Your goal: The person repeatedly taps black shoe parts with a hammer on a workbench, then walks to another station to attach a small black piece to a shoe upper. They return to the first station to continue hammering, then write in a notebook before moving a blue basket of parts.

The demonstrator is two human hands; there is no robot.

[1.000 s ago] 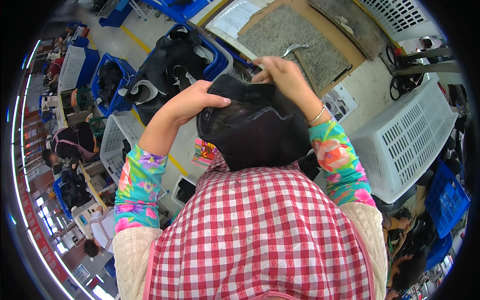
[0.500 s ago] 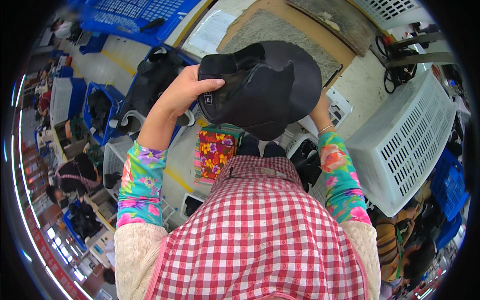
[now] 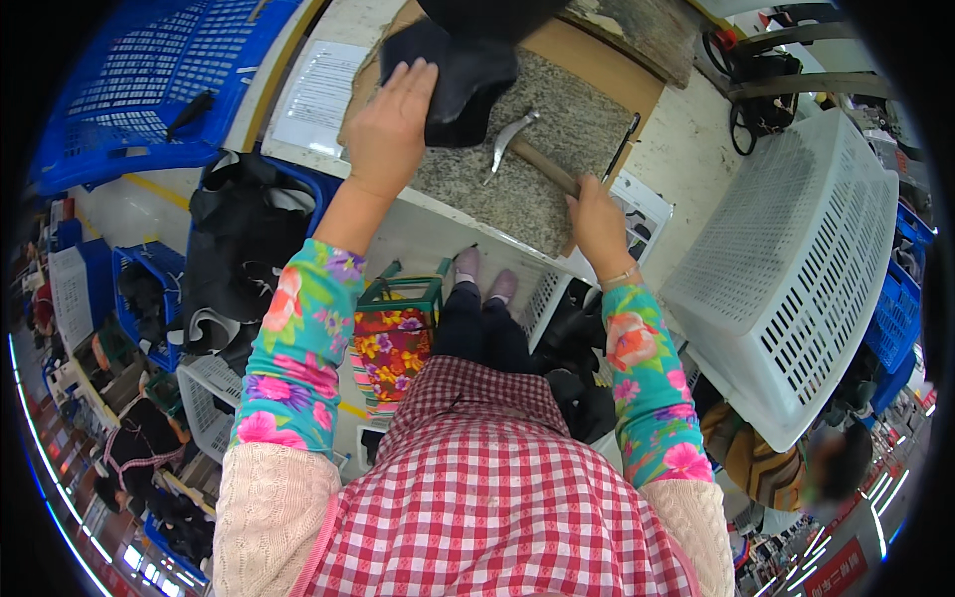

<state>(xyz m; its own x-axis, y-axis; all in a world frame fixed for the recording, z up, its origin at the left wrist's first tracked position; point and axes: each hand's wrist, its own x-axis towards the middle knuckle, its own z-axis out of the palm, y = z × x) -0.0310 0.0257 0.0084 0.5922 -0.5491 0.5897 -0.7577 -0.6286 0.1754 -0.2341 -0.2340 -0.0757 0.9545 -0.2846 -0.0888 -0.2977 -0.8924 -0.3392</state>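
Note:
A black leather piece, apparently a shoe upper (image 3: 460, 85), lies on a grey stone slab (image 3: 453, 189) at the far side of the bench. My left hand (image 3: 390, 127) rests on its left edge, fingers stretched out and flat. In my right hand (image 3: 600, 224) is a hammer (image 3: 545, 165), gripped by its wooden handle. Its curved metal head is over the slab, just right of the black piece and apart from it. The far part of the piece runs out of the picture's top edge.
A thin dark tool (image 3: 625, 139) lies along the slab's right edge. Printed sheets (image 3: 320, 95) lie on the bench's left. A large white crate (image 3: 786, 269) stands at right, near black-handled scissors (image 3: 741, 129). Blue crates (image 3: 129, 99) stand at left; a green-framed stool (image 3: 403, 298) stands below.
The black piece has gone from both hands in the air down onto the slab. My left hand now lies flat on it. The hammer, hidden before, shows in my right hand.

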